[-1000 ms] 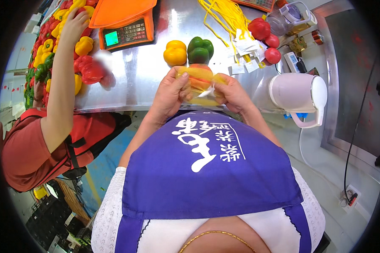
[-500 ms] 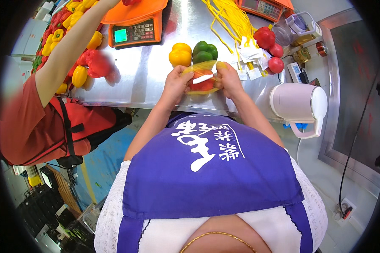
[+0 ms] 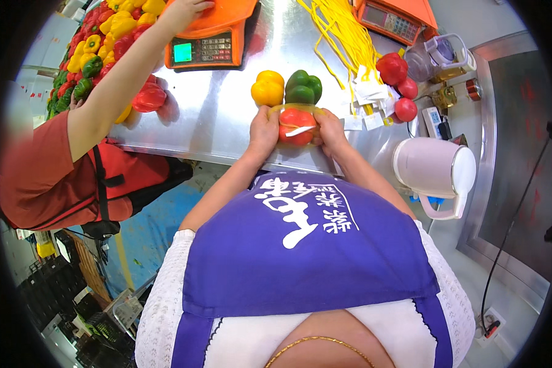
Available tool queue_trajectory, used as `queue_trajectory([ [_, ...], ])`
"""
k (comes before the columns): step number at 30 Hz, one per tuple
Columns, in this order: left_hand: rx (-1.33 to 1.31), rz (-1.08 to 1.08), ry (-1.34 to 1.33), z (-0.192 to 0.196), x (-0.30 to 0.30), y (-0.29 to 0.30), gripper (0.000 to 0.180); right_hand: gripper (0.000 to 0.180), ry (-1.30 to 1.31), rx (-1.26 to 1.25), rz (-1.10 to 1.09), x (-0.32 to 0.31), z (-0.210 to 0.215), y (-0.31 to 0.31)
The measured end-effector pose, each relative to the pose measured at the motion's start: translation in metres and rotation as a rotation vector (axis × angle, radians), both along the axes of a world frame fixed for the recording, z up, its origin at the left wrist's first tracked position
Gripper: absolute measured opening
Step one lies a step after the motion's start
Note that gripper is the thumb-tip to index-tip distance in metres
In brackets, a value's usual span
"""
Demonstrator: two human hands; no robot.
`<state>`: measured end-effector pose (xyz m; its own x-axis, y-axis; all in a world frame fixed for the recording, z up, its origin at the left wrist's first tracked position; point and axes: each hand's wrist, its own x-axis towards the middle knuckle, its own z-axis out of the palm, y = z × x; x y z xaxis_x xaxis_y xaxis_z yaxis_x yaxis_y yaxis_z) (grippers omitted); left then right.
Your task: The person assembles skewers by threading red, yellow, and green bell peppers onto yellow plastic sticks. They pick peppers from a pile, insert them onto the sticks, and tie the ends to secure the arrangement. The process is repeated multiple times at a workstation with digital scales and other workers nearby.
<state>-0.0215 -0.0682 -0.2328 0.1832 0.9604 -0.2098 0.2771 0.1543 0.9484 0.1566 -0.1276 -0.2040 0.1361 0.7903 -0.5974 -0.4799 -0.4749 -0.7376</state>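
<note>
A red bell pepper (image 3: 300,118) sits at the near side of the metal table, with a thin yellow mesh net (image 3: 282,109) drawn about it. Its white tag (image 3: 299,131) lies across the pepper's front. My left hand (image 3: 264,132) is closed on the net at the pepper's left side. On the other side my right hand (image 3: 330,129) grips the net too; some of its fingers are hidden. Just beyond stand a yellow bell pepper (image 3: 267,88) and a green bell pepper (image 3: 303,88), side by side. How far the net reaches under the red pepper cannot be seen.
Yellow net strips (image 3: 340,37) with white tags lie at the far right beside round red vegetables (image 3: 405,110). A pale kettle (image 3: 426,161) stands at right. A co-worker's arm (image 3: 126,80) reaches over a pepper pile (image 3: 113,27) to an orange scale (image 3: 211,46).
The net, held stretched above the red pepper before, now sits lower around it, and its tag has dropped forward. The co-worker's hand now shows at the scale pan; the red thing there is gone from view.
</note>
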Motion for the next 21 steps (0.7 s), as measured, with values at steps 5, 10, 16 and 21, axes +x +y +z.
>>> queue_trajectory([
  [5,-0.284,0.073,-0.344,0.050,-0.010,-0.013,0.029,0.017,-0.043,0.040,0.011,-0.026,0.051,-0.005],
  [10,-0.236,-0.045,-0.195,0.084,-0.052,0.014,0.031,0.017,0.047,0.136,0.040,-0.053,0.042,0.011],
  [16,-0.383,0.125,-0.194,0.036,-0.047,-0.014,0.035,0.034,-0.072,0.117,-0.020,-0.054,-0.007,0.012],
  [21,-0.332,0.028,-0.184,0.031,-0.034,-0.012,0.033,0.041,-0.069,0.105,-0.064,-0.038,0.001,0.015],
])
